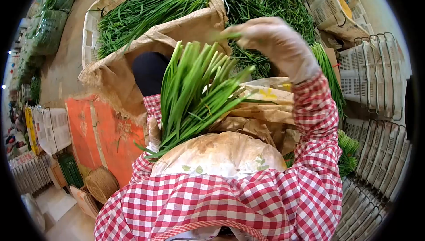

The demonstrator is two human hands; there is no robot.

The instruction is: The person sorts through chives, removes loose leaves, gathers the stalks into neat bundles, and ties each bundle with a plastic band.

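Observation:
A loose bunch of long green stalks [190, 90] stands upright against my lap, pale cut ends up and leaves spread to the right. My left hand [154, 134], in a pale glove, is closed around its lower left side; only some fingers show. Above and to the right of the bunch, my gloved right hand [265, 37] is raised and blurred, its fingertips pinched on a small green piece. Under the bunch lies a stained white apron [221, 154] over my lap.
A white crate [90, 37] lined with brown cloth holds green stalks at the upper left. A large heap of greens [265, 1] lies ahead. Stacked white crates [372, 77] stand at right. An orange sheet [110, 134] and a twine roll [102, 184] are at left.

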